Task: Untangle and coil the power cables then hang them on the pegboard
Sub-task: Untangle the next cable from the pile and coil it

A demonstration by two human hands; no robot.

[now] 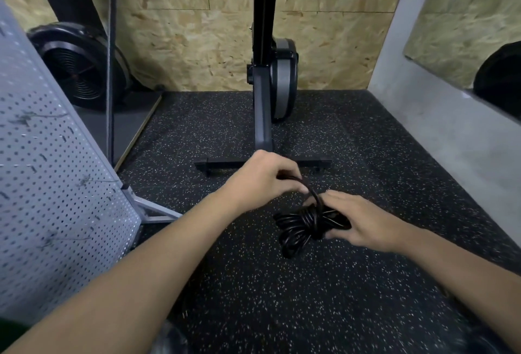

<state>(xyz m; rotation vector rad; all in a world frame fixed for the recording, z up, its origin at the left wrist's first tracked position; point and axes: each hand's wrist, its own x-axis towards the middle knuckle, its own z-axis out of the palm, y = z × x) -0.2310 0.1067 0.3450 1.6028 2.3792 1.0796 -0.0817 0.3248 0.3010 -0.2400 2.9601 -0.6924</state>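
Closest to my view, the two forearms (146,263) reach in from the bottom edge and meet over the black speckled floor (366,156). The power cable (301,226) sits between the hands as a tight black bundle, cinched round its waist by several turns. Its long axis runs from lower left to upper right. I can't tell whether it rests on the floor or hangs just above it. The right hand (363,221) is the nearer one: its fingers (335,198) lie over the top of the bundle and the thumb comes in from below, so I read it as gripping the bundle. The left hand (262,176) is up and to the left, fingers curled and pinching a single strand that arcs from the bundle's waist up into them. My call is that the next move turns on that strand. It leaves the bundle toward the left hand, so unwinding would mean circling it round the waist while the right hand holds steady. The pegboard (56,184) stands well to the left, and I see no cable on it. An exercise machine (265,105) stands beyond the hands. I see no bin or box here.
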